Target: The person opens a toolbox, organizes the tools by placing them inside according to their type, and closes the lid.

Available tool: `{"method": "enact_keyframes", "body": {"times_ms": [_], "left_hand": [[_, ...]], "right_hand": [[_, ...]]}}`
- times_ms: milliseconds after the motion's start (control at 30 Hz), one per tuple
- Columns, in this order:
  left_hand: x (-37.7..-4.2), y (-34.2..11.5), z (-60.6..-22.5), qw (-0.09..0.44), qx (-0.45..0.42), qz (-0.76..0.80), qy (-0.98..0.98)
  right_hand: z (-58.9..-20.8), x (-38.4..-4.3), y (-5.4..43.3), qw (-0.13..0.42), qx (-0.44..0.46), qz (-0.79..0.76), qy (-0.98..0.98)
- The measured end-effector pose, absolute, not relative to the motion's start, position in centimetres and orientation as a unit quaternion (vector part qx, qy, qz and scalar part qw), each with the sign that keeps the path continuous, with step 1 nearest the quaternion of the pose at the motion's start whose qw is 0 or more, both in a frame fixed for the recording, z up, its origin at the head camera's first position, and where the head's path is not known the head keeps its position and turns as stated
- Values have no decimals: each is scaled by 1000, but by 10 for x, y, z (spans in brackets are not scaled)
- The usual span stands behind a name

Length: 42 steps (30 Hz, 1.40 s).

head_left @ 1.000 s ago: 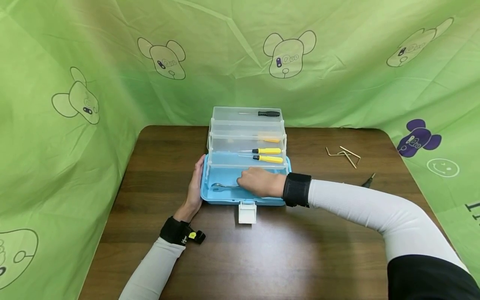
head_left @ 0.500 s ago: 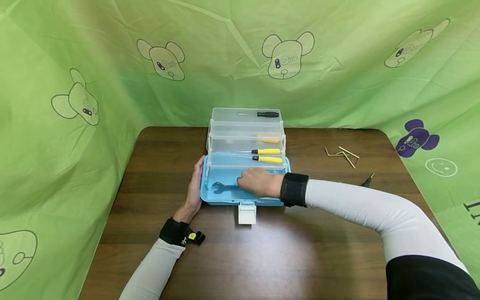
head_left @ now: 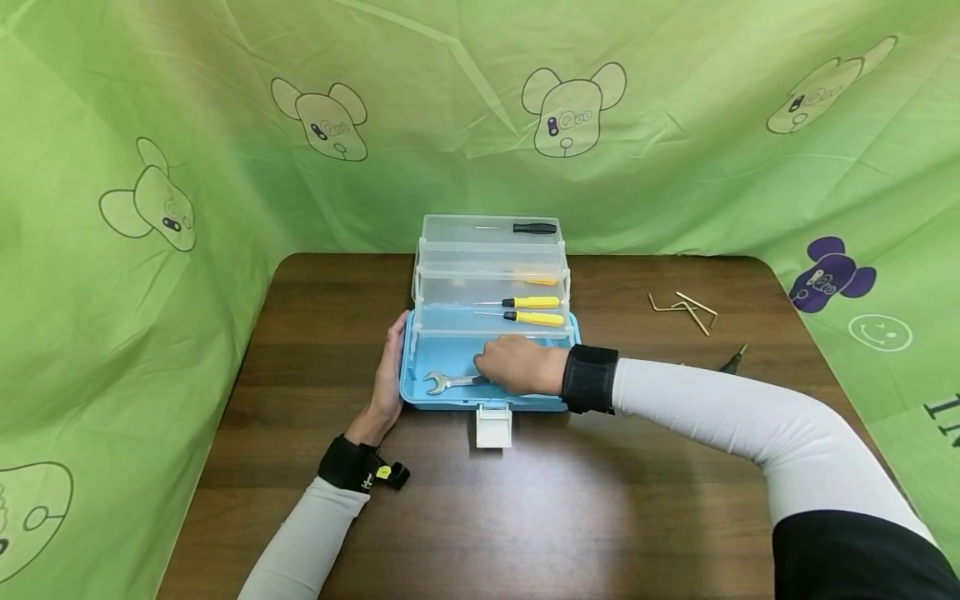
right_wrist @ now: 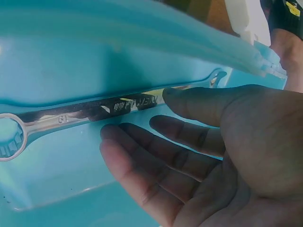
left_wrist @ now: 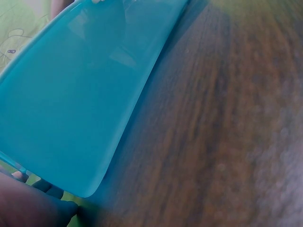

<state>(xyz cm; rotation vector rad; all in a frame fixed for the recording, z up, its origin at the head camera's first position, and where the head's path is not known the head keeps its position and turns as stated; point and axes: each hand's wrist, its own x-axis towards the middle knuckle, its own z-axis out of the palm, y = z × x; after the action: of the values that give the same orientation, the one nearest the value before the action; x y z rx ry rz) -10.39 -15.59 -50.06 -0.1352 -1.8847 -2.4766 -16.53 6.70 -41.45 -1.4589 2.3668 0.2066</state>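
A combination wrench (head_left: 450,382) lies flat in the bottom of the open blue toolbox (head_left: 410,395). In the right wrist view the wrench (right_wrist: 75,117) shows its ring end and dark printed middle. My right hand (head_left: 522,365) reaches into the box over the handle. Its thumb (right_wrist: 199,101) overlaps the handle, while the loosely bent fingers (right_wrist: 142,175) are spread below it with nothing between them. My left hand (head_left: 387,379) rests along the box's left side, its fingers extended. The left wrist view shows the blue wall (left_wrist: 85,94), with part of that hand (left_wrist: 28,203) at lower left.
Clear trays (head_left: 450,287) rise behind the box, with yellow-handled screwdrivers (head_left: 537,318) and a black one (head_left: 534,228). Gold hex keys (head_left: 693,310) lie at the table's right, near a dark pointed tool (head_left: 735,360). A white latch (head_left: 493,429) hangs in front.
The wrench has come down from a tilted, darker-looking position to lie flat on the box floor. My right hand's fingers have loosened off it. The left hand has stayed put.
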Motion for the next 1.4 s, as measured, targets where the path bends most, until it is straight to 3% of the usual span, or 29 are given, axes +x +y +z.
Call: {"method": "enact_keyframes", "body": {"times_ms": [500,1200,1400], "left_hand": [[-103,-156,-501,13,-42,-794,-606],[-104,-157,-501,7,-38,-790,-612],[-103,-156,-500,9,-38,-791,-611]], "right_hand": [[-396,-161,82,197,-486,48,850],[-332,-155,150,33,-499,-4,866],[-318,-162,173,14,-460,-13,887]]}}
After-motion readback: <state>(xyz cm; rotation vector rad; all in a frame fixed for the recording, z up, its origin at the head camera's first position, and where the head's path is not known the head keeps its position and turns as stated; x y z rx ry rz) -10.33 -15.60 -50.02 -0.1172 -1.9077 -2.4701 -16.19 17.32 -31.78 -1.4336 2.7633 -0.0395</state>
